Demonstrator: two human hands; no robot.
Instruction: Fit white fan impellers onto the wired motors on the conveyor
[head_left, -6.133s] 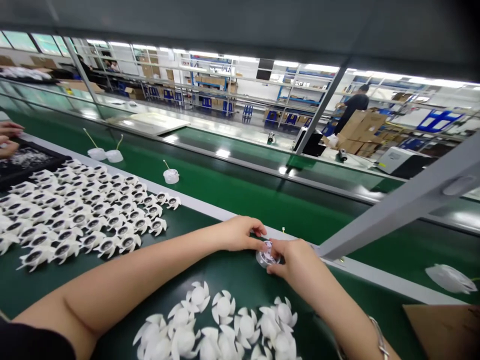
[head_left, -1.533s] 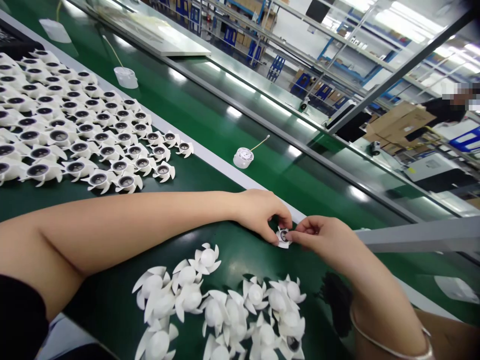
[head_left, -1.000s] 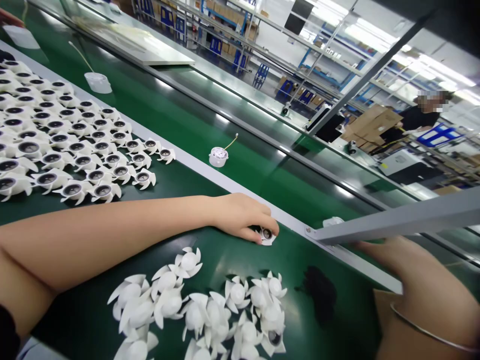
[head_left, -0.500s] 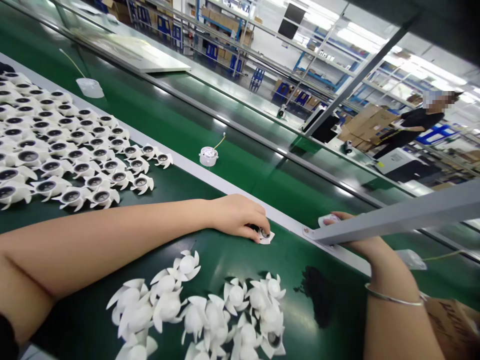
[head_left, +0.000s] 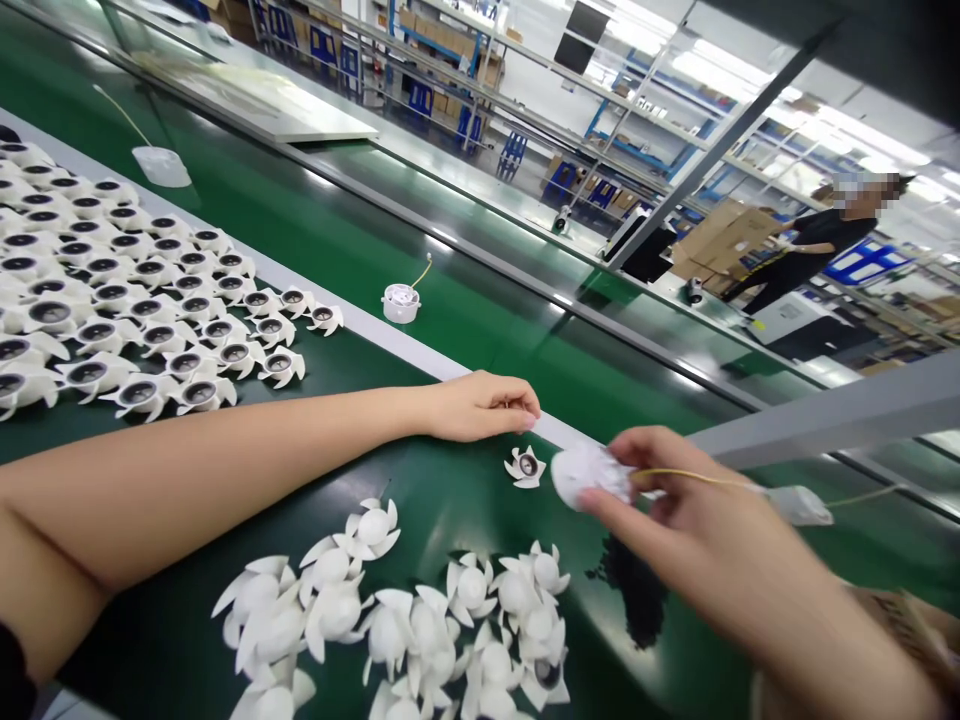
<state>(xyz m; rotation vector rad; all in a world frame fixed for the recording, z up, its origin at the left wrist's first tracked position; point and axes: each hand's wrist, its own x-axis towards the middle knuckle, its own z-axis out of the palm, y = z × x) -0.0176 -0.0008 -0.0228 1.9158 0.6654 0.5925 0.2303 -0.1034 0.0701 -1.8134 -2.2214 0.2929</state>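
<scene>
My right hand point(head_left: 675, 515) grips a small round white motor housing point(head_left: 589, 472) with a thin yellow wire point(head_left: 697, 480) trailing right, held just above the green bench. One small white fan blade point(head_left: 524, 466) with a dark hub lies alone on the mat, left of the housing. My left hand point(head_left: 480, 405) rests on the mat by the grey rail, fingers curled loosely together, a little above and left of that blade. A loose heap of white fan blades point(head_left: 420, 625) lies in front of me.
Rows of fan blades point(head_left: 127, 310), hubs up, cover the mat at left. Another wired housing point(head_left: 400, 302) sits on the green conveyor point(head_left: 480, 320); one more point(head_left: 161, 165) lies farther left. A grey metal bar point(head_left: 825, 420) crosses at right. A person point(head_left: 817, 245) stands by cardboard boxes beyond.
My right hand reached under the grey bar to the conveyor and came back holding a wired white housing. My left hand let go of the single fan blade and lifted off it.
</scene>
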